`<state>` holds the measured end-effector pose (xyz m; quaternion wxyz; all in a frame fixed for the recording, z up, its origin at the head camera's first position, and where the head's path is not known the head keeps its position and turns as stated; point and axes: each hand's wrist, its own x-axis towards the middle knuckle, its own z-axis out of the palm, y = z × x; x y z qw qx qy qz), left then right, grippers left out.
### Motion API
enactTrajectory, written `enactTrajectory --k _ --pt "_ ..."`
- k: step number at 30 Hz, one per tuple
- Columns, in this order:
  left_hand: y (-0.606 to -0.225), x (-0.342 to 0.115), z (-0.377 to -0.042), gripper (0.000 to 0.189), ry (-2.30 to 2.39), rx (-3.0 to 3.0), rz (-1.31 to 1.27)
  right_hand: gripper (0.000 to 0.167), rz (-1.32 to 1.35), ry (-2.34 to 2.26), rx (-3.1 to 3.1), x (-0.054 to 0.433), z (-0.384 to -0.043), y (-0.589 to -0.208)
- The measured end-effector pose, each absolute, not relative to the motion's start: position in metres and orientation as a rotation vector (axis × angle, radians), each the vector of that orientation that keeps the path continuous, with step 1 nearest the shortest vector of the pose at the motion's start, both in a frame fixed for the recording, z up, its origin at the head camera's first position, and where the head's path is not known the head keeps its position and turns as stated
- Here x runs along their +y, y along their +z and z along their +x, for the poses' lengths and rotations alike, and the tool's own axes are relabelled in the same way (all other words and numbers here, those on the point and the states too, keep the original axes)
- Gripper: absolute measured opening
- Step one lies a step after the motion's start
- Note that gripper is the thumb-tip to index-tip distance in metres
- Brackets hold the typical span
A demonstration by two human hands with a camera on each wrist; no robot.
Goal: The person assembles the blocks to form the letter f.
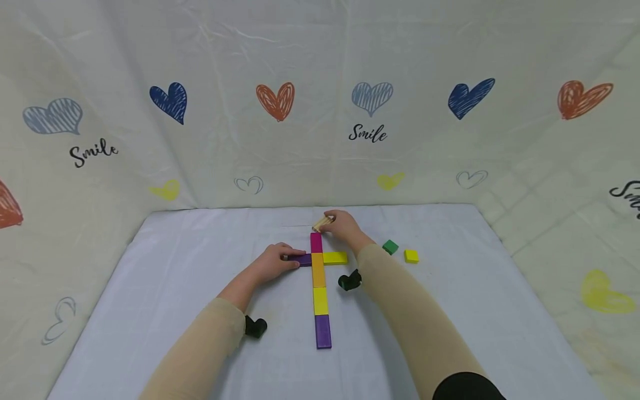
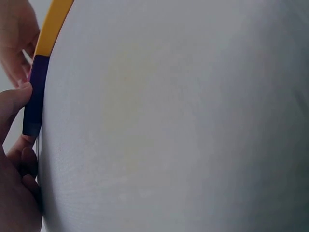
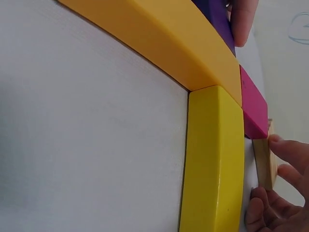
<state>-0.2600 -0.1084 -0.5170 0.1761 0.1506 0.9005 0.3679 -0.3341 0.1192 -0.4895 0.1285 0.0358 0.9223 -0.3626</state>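
Coloured wooden blocks form a cross on the white cloth. My left hand (image 1: 272, 263) pinches the purple block (image 1: 304, 259) of the left arm, its thumb along one side (image 2: 36, 96). Above the cross, my right hand (image 1: 346, 226) grips a plain wood block (image 1: 322, 223) at the far end of the pink block (image 1: 316, 242). The right wrist view has this wood block (image 3: 263, 162) close against the pink one. An orange block (image 1: 318, 270) makes the centre, with a yellow block (image 1: 336, 258) to its right. Below run another yellow block (image 1: 320, 301) and a purple block (image 1: 323, 332).
A green block (image 1: 390, 247) and a small yellow block (image 1: 411, 256) lie apart, to the right of my right forearm. Behind the table's far edge hangs a pale curtain (image 1: 320, 161) printed with hearts. Each wrist wears a dark camera.
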Motion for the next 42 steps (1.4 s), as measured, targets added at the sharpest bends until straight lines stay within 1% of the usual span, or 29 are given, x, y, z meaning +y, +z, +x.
enactTrajectory --k 15,26,35,42 --pt "-0.515 -0.108 -0.259 0.034 1.035 2.547 0.411 0.056 0.065 -1.020 2.712 0.123 -0.330 -0.484" --pt "-0.517 -0.106 -0.258 0.034 1.012 2.550 0.361 0.046 -0.036 -0.948 2.811 0.140 -0.319 -0.479" --pt "-0.516 -0.106 -0.257 0.033 1.037 2.544 0.381 0.046 -0.174 -0.827 2.872 0.166 -0.299 -0.462" --pt "-0.514 -0.106 -0.256 0.033 1.050 2.537 0.362 0.046 -0.269 -0.785 2.869 0.200 -0.279 -0.453"
